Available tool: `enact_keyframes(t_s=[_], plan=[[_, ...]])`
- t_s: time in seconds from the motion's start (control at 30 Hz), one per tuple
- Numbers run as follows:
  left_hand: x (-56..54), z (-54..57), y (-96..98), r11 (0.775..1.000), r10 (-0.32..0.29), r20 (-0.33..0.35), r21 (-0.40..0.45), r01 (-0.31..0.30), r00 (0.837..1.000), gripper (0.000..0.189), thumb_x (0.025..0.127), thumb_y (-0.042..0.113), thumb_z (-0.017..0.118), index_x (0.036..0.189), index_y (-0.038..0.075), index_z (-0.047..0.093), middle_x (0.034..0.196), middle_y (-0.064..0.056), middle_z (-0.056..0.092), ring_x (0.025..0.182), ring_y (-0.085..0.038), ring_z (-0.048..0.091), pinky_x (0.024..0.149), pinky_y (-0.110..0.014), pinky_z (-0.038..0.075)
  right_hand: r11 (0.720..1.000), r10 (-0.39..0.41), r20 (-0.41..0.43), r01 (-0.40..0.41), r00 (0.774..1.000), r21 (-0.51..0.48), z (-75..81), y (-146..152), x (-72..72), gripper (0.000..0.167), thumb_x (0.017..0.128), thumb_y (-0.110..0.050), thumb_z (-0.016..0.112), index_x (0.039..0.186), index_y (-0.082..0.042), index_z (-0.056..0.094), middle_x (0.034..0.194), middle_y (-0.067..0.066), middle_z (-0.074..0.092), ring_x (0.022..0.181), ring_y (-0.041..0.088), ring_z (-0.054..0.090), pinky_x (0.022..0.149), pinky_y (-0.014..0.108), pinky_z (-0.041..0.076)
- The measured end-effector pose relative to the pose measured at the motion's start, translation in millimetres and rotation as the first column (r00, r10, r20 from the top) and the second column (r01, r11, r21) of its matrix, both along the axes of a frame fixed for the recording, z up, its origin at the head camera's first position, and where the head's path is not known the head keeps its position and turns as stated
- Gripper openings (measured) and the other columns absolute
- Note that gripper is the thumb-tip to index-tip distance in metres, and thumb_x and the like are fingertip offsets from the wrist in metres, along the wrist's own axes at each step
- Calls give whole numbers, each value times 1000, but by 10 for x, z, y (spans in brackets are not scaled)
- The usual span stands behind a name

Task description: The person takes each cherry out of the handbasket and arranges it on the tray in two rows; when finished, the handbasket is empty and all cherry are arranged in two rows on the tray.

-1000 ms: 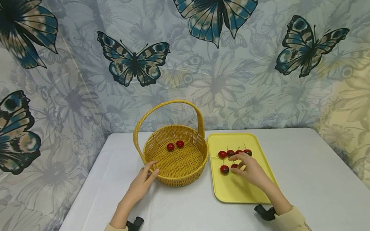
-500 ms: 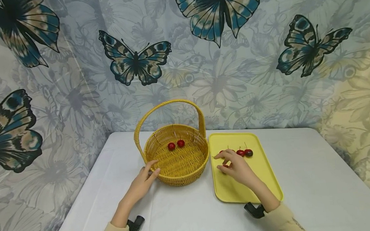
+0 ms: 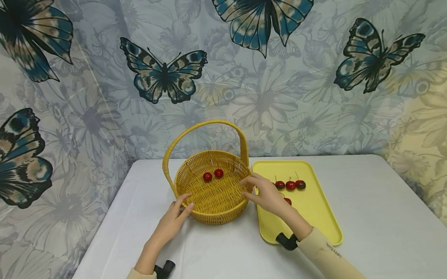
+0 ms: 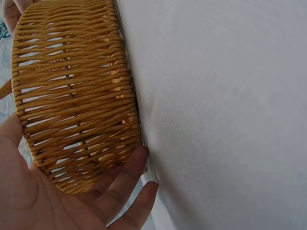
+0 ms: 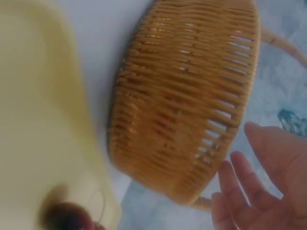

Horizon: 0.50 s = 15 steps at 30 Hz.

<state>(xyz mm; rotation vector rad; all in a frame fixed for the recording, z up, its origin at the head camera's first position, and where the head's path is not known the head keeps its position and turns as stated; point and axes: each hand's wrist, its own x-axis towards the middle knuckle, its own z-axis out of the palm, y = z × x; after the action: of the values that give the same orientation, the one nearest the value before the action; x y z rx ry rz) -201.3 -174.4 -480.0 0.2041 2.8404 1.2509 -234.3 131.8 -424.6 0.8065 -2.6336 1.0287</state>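
Observation:
My left hand (image 3: 170,222) holds the near left side of a yellow woven basket (image 3: 218,219); in the left wrist view its fingers (image 4: 117,191) lie along the outer wall. Inside the basket sit two red cherries, a left cherry (image 3: 207,176) and a right cherry (image 3: 218,173). My right hand (image 3: 269,196) is at the basket's right rim, fingers spread and slightly bent. Nothing shows between those fingers (image 5: 235,184) in the right wrist view. Several dark red cherries (image 3: 290,185) lie on the yellow tray (image 3: 309,224); my right hand hides part of that group.
The basket's tall arched handle (image 3: 214,122) rises over it. The tray stands close to the basket's right side on a white-covered table (image 3: 375,215). A butterfly-patterned cloth (image 3: 267,101) hangs behind. Each wrist carries a black camera mount (image 3: 164,270).
My right hand has moved left from over the cherries on the tray to the basket's right rim, baring several cherries it covered. My left hand stays at the basket.

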Motion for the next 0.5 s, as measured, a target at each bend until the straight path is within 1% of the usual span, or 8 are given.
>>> enact_keyframes(t_s=[0.1, 0.17, 0.23, 0.37, 0.5], plan=[[-5, -7, 3, 1000, 0, 0, -2, 0, 1000, 49, 93, 59, 37, 138, 39, 35, 117, -10, 51, 102, -23, 57, 78, -45, 47, 1000, 4, 13, -4, 1000, 15, 31, -85, -51, 21, 83, -13, 70, 104, -15, 65, 96, -2, 58, 78, 16, 54, 65, 26, 45], [-6, -7, 3, 1000, 1, 1, -3, -1, 1000, 49, 93, 59, 36, 138, 41, 35, 116, -9, 51, 102, -24, 57, 78, -45, 47, 999, 4, 27, -5, 1000, 36, 57, -142, -88, 22, 83, -12, 70, 104, -15, 65, 97, -1, 58, 79, 14, 53, 67, 27, 45], [-5, -7, 2, 1000, 4, 5, -2, -4, 1000, 48, 92, 60, 36, 137, 42, 34, 117, -9, 51, 103, -24, 57, 78, -45, 47, 999, 8, 58, -11, 998, 54, 85, -198, -134, 23, 83, -12, 70, 105, -14, 65, 99, 2, 59, 82, 18, 56, 69, 29, 46], [-2, -9, -2, 1000, 7, 11, 2, -7, 1000, 48, 92, 60, 36, 137, 43, 34, 118, -10, 51, 105, -25, 57, 80, -47, 47, 994, 22, 92, -32, 995, 100, 166, -305, -241, 24, 82, -14, 71, 105, -12, 65, 102, 4, 60, 86, 22, 58, 71, 31, 47], [-11, -12, -5, 1000, 3, 7, 1, -3, 1000, 51, 93, 60, 37, 139, 39, 35, 118, -11, 51, 104, -26, 57, 79, -47, 47, 989, 71, 98, -83, 993, 125, 272, -404, -353, 25, 83, -12, 70, 107, -10, 64, 104, 5, 61, 87, 24, 59, 73, 32, 48]])
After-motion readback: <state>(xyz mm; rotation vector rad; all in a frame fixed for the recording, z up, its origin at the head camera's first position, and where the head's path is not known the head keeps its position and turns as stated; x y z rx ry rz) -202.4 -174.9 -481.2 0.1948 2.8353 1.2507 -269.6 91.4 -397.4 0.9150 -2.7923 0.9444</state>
